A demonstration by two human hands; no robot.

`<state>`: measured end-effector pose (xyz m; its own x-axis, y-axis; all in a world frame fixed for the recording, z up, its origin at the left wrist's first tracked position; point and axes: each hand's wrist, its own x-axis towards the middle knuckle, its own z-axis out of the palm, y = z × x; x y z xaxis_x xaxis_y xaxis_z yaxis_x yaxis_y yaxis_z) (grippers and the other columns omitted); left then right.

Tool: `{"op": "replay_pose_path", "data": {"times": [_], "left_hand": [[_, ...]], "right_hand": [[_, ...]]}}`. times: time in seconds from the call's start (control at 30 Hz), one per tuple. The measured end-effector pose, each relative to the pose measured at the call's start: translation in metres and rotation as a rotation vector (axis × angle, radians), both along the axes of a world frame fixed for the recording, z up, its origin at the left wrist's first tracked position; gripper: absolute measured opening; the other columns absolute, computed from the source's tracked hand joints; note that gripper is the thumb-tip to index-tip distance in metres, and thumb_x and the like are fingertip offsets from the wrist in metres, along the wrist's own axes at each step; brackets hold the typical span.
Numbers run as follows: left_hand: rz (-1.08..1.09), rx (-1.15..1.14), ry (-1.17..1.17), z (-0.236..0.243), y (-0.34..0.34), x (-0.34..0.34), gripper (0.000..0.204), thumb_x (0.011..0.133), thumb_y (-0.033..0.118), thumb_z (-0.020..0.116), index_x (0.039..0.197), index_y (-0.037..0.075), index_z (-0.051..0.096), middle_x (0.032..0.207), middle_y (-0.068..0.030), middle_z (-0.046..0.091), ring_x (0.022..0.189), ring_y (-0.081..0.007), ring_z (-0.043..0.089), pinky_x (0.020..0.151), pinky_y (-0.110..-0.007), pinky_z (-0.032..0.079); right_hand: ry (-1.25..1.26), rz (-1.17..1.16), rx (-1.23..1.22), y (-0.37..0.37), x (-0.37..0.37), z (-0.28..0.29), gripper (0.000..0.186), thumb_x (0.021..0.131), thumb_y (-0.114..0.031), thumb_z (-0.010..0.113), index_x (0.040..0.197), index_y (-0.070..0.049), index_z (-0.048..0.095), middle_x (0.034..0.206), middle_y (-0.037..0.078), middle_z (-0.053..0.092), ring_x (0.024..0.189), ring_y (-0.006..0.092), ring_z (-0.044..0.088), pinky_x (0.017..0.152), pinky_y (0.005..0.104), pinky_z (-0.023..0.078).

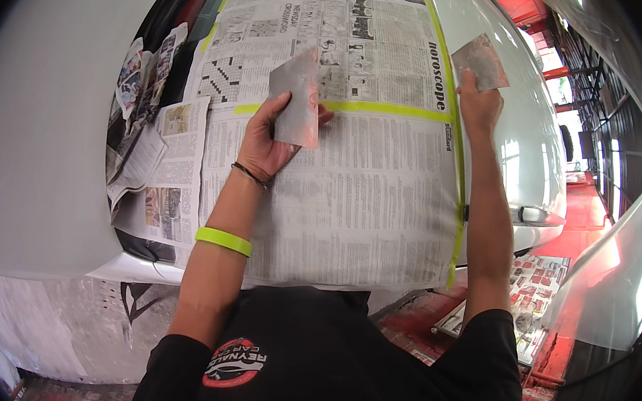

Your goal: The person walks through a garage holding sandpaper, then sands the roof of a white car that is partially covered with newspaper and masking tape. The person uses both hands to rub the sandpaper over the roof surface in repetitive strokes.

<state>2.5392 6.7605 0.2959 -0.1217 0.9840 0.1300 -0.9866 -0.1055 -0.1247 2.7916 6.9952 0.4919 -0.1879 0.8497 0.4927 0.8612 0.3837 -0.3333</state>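
Note:
My left hand (269, 139) grips a flat grey putty spreader (291, 102), thumb on its face. Pinkish-red residue runs along the spreader's right edge. It is held above newspaper sheets (352, 195) that cover part of a white car. Farther right, my right hand (481, 111) is closed on a second grey putty spreader (484, 62), also smeared pinkish along its edges. That one is over the white car panel (521, 134), just beyond the yellow-green masking tape (458, 159); whether it touches the paint, I cannot tell.
Another tape strip (344, 107) crosses the newspaper. Crumpled newspaper (139, 146) lies along the dark gap at left, beside a broad white car surface (38, 115). At lower right are a paper-covered stand (534, 295), red flooring (588, 205) and hanging translucent plastic sheeting (609, 271).

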Motion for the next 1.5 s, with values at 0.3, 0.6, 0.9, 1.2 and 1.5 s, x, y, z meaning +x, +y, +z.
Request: {"op": "replay_pose_path", "data": {"times": [0.3, 0.6, 0.9, 1.2, 1.5], "left_hand": [[-0.017, -0.063, -0.033, 0.000, -0.001, -0.002, 0.049, 0.103, 0.019, 0.059, 0.139, -0.011, 0.046, 0.121, -0.0328, 0.065, 0.127, -0.0582, 0.055, 0.120, -0.064, 0.037], [-0.010, -0.068, -0.033, 0.001, -0.001, -0.001, 0.052, 0.103, 0.019, 0.059, 0.142, -0.011, 0.042, 0.123, -0.0339, 0.064, 0.128, -0.0594, 0.053, 0.119, -0.064, 0.037], [-0.013, -0.078, -0.042, 0.001, -0.001, -0.002, 0.052, 0.102, 0.019, 0.059, 0.142, -0.009, 0.043, 0.122, -0.0298, 0.066, 0.126, -0.0539, 0.057, 0.120, -0.064, 0.037], [0.019, -0.023, -0.003, 0.006, -0.003, -0.001, 0.044, 0.103, 0.018, 0.058, 0.139, -0.005, 0.048, 0.123, -0.0190, 0.069, 0.117, -0.0367, 0.067, 0.119, -0.065, 0.038], [0.037, -0.038, 0.024, 0.013, -0.004, 0.000, 0.040, 0.104, 0.017, 0.057, 0.137, -0.004, 0.051, 0.119, -0.0166, 0.071, 0.113, -0.0358, 0.069, 0.119, -0.065, 0.039]], "right_hand": [[-0.223, -0.122, 0.137, 0.006, -0.006, -0.009, 0.067, 0.091, -0.056, 0.063, 0.087, 0.010, 0.076, 0.084, 0.030, 0.073, 0.084, 0.0467, 0.073, 0.083, 0.0513, 0.055], [-0.346, -0.168, 0.092, 0.008, -0.009, -0.005, 0.066, 0.092, -0.057, 0.061, 0.097, 0.007, 0.076, 0.089, 0.030, 0.074, 0.090, 0.0475, 0.073, 0.086, 0.0527, 0.055], [-0.340, -0.160, 0.144, 0.014, -0.014, -0.007, 0.070, 0.091, -0.058, 0.062, 0.090, 0.010, 0.075, 0.087, 0.032, 0.073, 0.088, 0.0482, 0.072, 0.085, 0.0538, 0.055], [-0.352, -0.150, 0.170, 0.026, -0.022, -0.006, 0.068, 0.093, -0.056, 0.061, 0.083, 0.010, 0.074, 0.084, 0.030, 0.072, 0.084, 0.0463, 0.073, 0.080, 0.0533, 0.055], [-0.292, -0.121, 0.114, 0.050, -0.017, -0.002, 0.062, 0.095, -0.059, 0.062, 0.089, 0.001, 0.080, 0.088, 0.023, 0.076, 0.085, 0.0398, 0.075, 0.080, 0.0483, 0.055]]}}
